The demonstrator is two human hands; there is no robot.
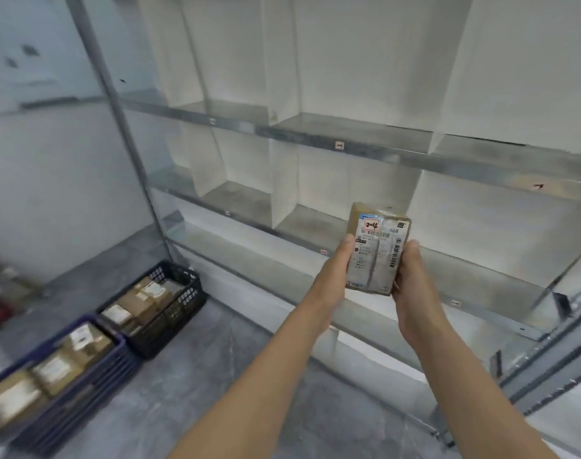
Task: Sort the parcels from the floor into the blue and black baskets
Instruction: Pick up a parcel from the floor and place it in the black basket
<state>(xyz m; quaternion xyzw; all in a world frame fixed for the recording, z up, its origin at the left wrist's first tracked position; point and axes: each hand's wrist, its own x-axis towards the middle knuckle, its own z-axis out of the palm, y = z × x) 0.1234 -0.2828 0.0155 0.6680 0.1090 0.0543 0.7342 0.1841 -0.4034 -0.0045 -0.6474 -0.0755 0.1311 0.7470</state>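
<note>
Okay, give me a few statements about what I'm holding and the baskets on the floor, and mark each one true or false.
1. The left hand and right hand hold one parcel between them. True.
2. The black basket holds nothing. False: brown parcels lie in it.
3. The blue basket stands right next to the black basket on the floor. True.
4. The held parcel's label faces away from the camera. False: it faces the camera.
5. The held parcel hangs over the blue basket. False: it is up in front of the shelves, right of both baskets.
</note>
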